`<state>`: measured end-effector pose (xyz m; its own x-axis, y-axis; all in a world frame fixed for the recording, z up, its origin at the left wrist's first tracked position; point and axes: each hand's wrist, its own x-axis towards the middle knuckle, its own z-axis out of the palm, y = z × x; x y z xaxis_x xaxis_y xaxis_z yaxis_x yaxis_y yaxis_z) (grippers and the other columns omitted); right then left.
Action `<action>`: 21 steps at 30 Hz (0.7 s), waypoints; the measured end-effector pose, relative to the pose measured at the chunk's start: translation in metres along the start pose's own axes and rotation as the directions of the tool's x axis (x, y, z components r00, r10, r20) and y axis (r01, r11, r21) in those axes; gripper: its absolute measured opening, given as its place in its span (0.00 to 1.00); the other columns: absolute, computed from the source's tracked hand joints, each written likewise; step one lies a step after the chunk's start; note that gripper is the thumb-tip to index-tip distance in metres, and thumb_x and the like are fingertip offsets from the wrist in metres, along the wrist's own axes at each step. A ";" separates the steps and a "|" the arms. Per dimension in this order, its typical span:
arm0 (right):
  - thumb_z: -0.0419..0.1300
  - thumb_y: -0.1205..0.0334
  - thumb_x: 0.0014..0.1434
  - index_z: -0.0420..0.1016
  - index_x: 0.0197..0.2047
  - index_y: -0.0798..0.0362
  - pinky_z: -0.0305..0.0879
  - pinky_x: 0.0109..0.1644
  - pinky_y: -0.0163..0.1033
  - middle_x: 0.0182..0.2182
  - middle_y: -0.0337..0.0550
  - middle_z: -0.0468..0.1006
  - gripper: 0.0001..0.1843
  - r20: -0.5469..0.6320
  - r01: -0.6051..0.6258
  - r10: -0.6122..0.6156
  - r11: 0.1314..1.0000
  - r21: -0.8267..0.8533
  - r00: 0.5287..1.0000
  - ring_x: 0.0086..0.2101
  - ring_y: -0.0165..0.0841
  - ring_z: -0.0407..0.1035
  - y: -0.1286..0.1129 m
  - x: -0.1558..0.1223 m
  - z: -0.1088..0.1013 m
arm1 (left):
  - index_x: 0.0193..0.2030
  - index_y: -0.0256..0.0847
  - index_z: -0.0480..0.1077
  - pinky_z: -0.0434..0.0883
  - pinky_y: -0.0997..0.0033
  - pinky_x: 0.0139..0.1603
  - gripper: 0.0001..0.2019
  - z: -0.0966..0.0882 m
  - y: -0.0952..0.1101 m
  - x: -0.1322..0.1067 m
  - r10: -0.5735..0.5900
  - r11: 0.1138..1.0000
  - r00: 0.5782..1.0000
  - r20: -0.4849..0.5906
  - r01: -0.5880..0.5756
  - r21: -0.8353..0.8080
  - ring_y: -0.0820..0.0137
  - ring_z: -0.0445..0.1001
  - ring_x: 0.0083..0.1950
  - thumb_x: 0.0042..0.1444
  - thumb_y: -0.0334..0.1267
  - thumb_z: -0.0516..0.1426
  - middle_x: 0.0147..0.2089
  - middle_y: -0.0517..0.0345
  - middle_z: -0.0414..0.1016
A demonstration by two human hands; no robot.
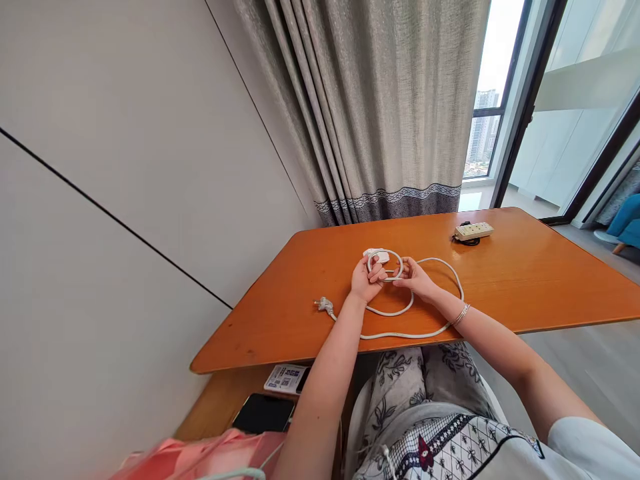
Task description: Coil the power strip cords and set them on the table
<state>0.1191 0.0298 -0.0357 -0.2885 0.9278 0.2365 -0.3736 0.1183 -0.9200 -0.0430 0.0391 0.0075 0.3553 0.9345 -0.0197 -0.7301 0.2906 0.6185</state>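
Both hands are closed on a white cable [406,335] at mid-table [525,280]. The left hand [367,280] and right hand [415,279] pinch a small loop between them. The rest lies in wider curves on the table, its plug [324,305] left of the left wrist. A power strip [473,231] sits well apart near the far edge.

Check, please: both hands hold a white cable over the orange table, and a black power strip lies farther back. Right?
No: the head view shows a white power strip, not black. Left hand and right hand do hold the white cable over the table.
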 end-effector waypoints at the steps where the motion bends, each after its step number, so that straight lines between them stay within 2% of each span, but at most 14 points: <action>1: 0.76 0.64 0.38 0.63 0.45 0.48 0.71 0.35 0.34 0.33 0.32 0.74 0.34 0.005 0.004 -0.004 1.000 -0.003 1.000 0.30 0.27 0.72 -0.001 0.000 0.000 | 0.30 0.38 0.64 0.57 0.80 0.21 0.19 0.000 0.000 0.000 -0.001 1.000 1.000 0.010 0.001 -0.018 0.80 0.41 0.14 0.71 0.39 0.42 0.15 0.73 0.40; 4: 0.74 0.60 0.42 0.62 0.47 0.47 0.66 0.29 0.32 0.33 0.32 0.74 0.32 0.021 -0.052 0.053 0.997 -0.048 0.998 0.27 0.27 0.73 -0.005 -0.002 0.000 | 0.30 0.39 0.62 0.56 0.81 0.20 0.18 -0.002 0.001 0.000 0.036 0.996 0.999 0.036 -0.033 -0.081 0.80 0.43 0.14 0.71 0.38 0.43 0.16 0.73 0.40; 6: 0.73 0.57 0.45 0.65 0.48 0.49 0.64 0.27 0.32 0.30 0.32 0.73 0.30 0.056 -0.115 0.120 0.989 -0.091 0.991 0.24 0.26 0.70 -0.011 -0.004 -0.002 | 0.29 0.40 0.60 0.56 0.82 0.20 0.18 -0.005 0.004 -0.001 0.104 0.986 0.994 0.028 -0.100 -0.132 0.80 0.44 0.14 0.72 0.38 0.43 0.16 0.72 0.41; 10: 0.74 0.52 0.45 0.74 0.38 0.55 0.65 0.34 0.33 0.27 0.35 0.73 0.22 0.192 -0.207 0.224 0.973 -0.103 0.955 0.27 0.26 0.69 -0.022 -0.005 -0.007 | 0.27 0.41 0.57 0.56 0.83 0.20 0.19 -0.011 0.017 -0.003 0.272 0.935 0.962 -0.014 -0.268 -0.231 0.80 0.45 0.14 0.72 0.36 0.41 0.15 0.71 0.43; 13: 0.73 0.47 0.46 0.76 0.34 0.57 0.66 0.38 0.35 0.27 0.36 0.72 0.23 0.290 -0.299 0.310 0.951 -0.082 0.906 0.29 0.27 0.69 -0.028 -0.005 -0.009 | 0.27 0.41 0.55 0.57 0.85 0.19 0.20 -0.014 0.025 -0.004 0.347 0.899 0.937 -0.031 -0.342 -0.275 0.80 0.45 0.14 0.73 0.36 0.39 0.14 0.71 0.44; 16: 0.71 0.43 0.49 0.77 0.35 0.58 0.64 0.37 0.35 0.22 0.32 0.66 0.25 0.365 -0.374 0.377 0.924 -0.080 0.851 0.26 0.26 0.66 -0.032 -0.005 -0.011 | 0.27 0.41 0.55 0.56 0.85 0.18 0.20 -0.014 0.029 -0.006 0.373 0.887 0.928 -0.021 -0.363 -0.286 0.80 0.45 0.14 0.73 0.38 0.39 0.14 0.72 0.44; 21: 0.65 0.38 0.55 0.78 0.34 0.60 0.59 0.30 0.34 0.18 0.30 0.61 0.28 0.361 -0.295 0.352 0.934 -0.203 0.864 0.21 0.24 0.57 -0.045 -0.006 -0.019 | 0.28 0.41 0.55 0.56 0.87 0.17 0.19 -0.013 0.029 -0.008 0.350 0.902 0.936 0.040 -0.325 -0.284 0.80 0.44 0.14 0.73 0.39 0.39 0.15 0.72 0.42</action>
<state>0.1545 0.0258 -0.0018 -0.6991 0.7150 -0.0064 -0.0848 -0.0917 -0.9922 -0.0744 0.0423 0.0156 0.1003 0.9680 0.2298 -0.9398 0.0164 0.3414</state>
